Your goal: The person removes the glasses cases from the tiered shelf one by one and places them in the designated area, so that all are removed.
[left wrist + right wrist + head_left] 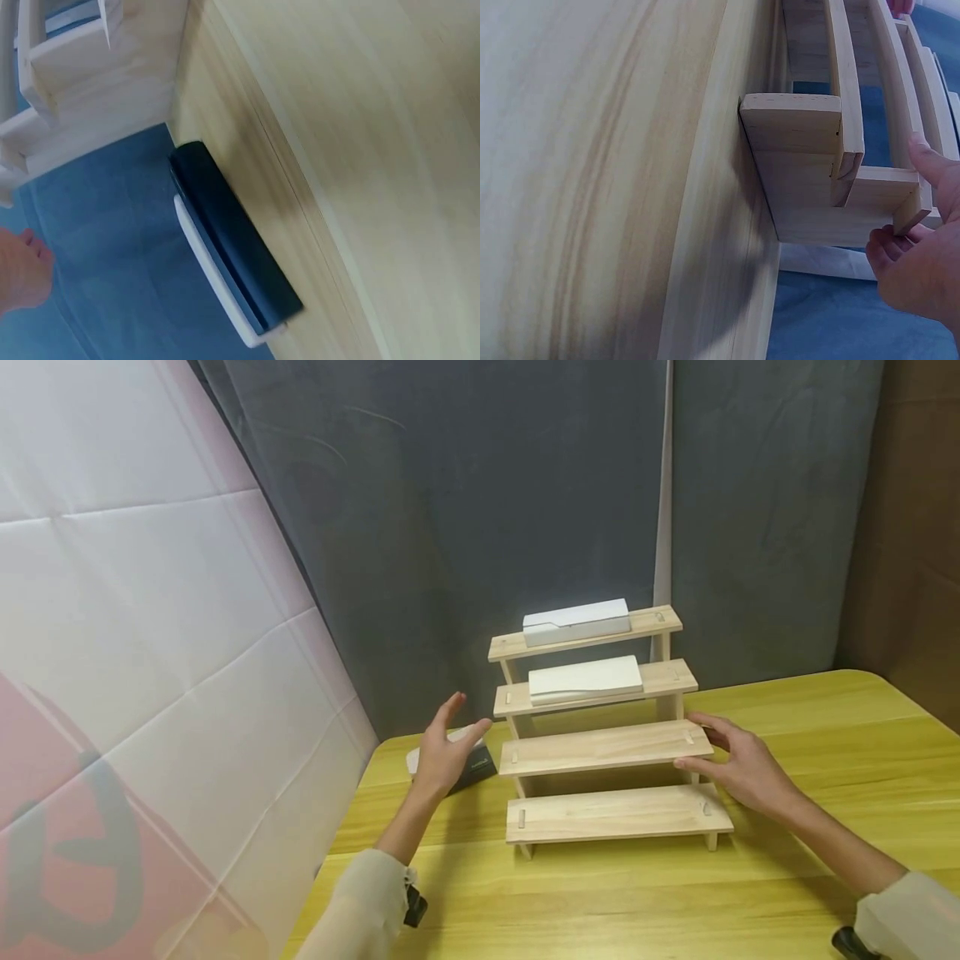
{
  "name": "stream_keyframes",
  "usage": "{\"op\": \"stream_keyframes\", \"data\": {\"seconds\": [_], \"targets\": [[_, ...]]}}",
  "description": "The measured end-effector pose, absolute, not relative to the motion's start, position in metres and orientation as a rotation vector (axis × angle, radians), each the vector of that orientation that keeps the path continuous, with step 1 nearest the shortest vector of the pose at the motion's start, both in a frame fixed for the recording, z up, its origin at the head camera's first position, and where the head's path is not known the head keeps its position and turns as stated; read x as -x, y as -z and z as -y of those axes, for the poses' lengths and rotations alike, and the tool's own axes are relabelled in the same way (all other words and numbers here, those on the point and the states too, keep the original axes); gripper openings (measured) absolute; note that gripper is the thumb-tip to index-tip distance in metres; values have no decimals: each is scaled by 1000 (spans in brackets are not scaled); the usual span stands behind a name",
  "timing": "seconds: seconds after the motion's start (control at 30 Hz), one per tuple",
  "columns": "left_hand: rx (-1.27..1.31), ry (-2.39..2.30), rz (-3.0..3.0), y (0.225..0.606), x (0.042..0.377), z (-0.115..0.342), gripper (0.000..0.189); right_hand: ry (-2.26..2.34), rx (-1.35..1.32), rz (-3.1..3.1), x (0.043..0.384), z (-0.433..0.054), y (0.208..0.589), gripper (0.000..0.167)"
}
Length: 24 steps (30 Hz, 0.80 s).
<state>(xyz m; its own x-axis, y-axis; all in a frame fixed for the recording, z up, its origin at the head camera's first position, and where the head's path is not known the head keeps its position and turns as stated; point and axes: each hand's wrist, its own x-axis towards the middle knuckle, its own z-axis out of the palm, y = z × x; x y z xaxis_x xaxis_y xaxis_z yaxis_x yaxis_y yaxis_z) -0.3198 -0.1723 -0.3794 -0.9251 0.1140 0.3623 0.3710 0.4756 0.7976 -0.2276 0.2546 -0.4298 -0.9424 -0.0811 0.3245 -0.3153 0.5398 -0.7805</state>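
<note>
Hovering with fingers spread near a dark box (478, 771), the left hand (442, 756) flanks the wooden stand (615, 814), which rests on the surface (600, 910), bears two white boxes (587, 680) and is gripped by the right hand (750, 770).

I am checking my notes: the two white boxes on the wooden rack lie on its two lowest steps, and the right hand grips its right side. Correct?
Not the lowest: the head view shows the two white boxes on the two highest steps. The right hand does grip the wooden rack on its right side.
</note>
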Motion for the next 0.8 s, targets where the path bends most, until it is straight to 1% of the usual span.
{"op": "stream_keyframes", "data": {"seconds": [0.23,0.53,0.8], "targets": [[469,1427,2461,378,319,154,83,-1367,-333,2532,228,-254,430,82],[539,1438,2433,378,326,131,84,-1390,-304,2545,225,-254,428,83],[561,1445,2411,373,328,115,85,-1473,-270,2560,230,-255,425,83]]}}
